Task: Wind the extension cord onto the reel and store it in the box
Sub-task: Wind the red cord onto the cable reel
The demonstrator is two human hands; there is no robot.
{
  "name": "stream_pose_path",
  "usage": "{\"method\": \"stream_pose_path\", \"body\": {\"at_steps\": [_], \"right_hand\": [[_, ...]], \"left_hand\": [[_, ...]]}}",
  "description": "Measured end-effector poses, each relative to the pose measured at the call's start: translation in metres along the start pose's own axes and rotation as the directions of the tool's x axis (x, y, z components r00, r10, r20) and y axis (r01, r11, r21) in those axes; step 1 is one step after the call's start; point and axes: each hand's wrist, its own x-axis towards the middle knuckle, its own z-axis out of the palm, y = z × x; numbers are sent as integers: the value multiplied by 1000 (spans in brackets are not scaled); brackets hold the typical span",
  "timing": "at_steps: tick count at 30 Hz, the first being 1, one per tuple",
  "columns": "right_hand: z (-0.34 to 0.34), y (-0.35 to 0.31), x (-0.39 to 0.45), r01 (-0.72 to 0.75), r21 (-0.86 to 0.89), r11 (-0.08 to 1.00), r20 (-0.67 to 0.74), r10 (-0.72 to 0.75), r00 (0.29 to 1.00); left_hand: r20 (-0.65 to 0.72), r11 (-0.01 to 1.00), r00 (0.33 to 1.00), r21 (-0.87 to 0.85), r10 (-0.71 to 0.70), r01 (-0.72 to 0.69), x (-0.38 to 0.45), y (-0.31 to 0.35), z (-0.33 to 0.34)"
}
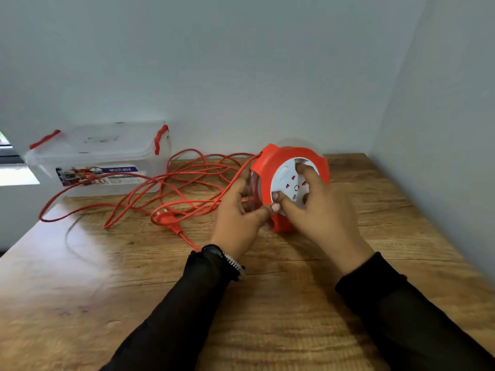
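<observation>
A red cord reel (270, 162) with a white socket face stands on edge on the wooden table (267, 303). My left hand (237, 218) grips its left rim, thumb on the front edge. My right hand (318, 207) holds the white face, fingers curled on it. The red extension cord (171, 183) lies in loose tangled loops to the left of the reel. Its red plug (167, 219) rests on the table in front of the loops. A clear plastic box (99, 159) with red latches and its lid on sits at the back left.
A wall runs behind the table and another along its right side. The table's left edge slants from the box toward me, and one cord loop (44, 210) hangs over it. Bare wood lies between me and the reel.
</observation>
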Motion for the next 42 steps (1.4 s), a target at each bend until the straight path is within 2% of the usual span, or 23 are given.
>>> {"method": "stream_pose_path", "body": {"at_steps": [2, 5, 9, 11, 13, 14, 15, 16, 17, 18, 19, 20, 21, 22, 24, 28, 31, 34, 38, 42], "right_hand": [[1, -6, 0, -100, 245, 964, 67, 86, 994], [0, -15, 0, -291, 596, 749, 210, 204, 956], [0, -17, 4, -549, 743, 384, 470, 285, 835], [1, -15, 7, -619, 769, 162, 576, 246, 780], [-2, -15, 9, -658, 752, 28, 642, 192, 742], [-5, -13, 10, -666, 745, 34, 652, 173, 738], [-8, -11, 11, -670, 737, 85, 654, 163, 739], [-8, -8, 13, -665, 725, 180, 642, 173, 746], [-10, -4, 13, -634, 698, 333, 602, 207, 771], [-10, 2, 14, -555, 637, 535, 515, 240, 823], [-8, 7, 14, -421, 535, 732, 375, 241, 895], [-6, 12, 14, -253, 397, 883, 211, 180, 961], [-4, 14, 12, -81, 277, 957, 91, 58, 994], [-3, 13, 10, 70, 187, 980, 44, -80, 996], [-1, 8, 6, 258, 103, 961, 106, -269, 957], [-2, 1, 1, 398, -72, 915, 181, -380, 907], [4, 1, 2, 421, -201, 884, 241, -372, 896], [5, 2, 6, 418, -282, 864, 185, -378, 907], [6, 1, 6, 410, -284, 867, 178, -372, 911], [7, 5, 11, 389, -319, 864, 86, -383, 920]], "left_hand": [[-12, 999, 999, 10, 34, -34, -2, -2, 0], [-16, 1000, 999, 9, 29, -28, 0, -5, -3], [2, 1000, 1000, -2, 28, -28, 6, -7, -4], [-10, 1000, 1000, -2, 15, -15, 8, -7, -4], [-26, 1000, 1000, 17, -3, 3, 7, -5, -3], [-39, 1000, 999, 21, -15, 15, 8, -6, -4], [-56, 999, 998, 20, -29, 30, 9, -7, -5], [-75, 999, 996, 14, -46, 47, 10, -7, -8], [-92, 998, 994, 5, -63, 64, 11, -6, -11], [-107, 997, 991, 2, -82, 83, 13, -5, -14], [-118, 995, 988, 3, -95, 96, 14, -4, -17], [-128, 995, 987, 5, -101, 103, 16, -3, -19], [-140, 994, 985, 5, -105, 107, 18, -2, -21], [-146, 994, 983, 6, -109, 111, 19, -2, -24], [-138, 993, 983, 8, -119, 122, 22, -2, -28], [-44, 994, 993, -20, -111, 110, 24, 6, -35], [47, 997, 996, -17, -79, 80, 22, 12, -37], [83, 999, 995, 0, -53, 53, 21, 13, -37], [84, 999, 996, 29, -34, 31, 20, 14, -35], [72, 999, 997, 45, -1, -2, 21, 15, -29]]}}
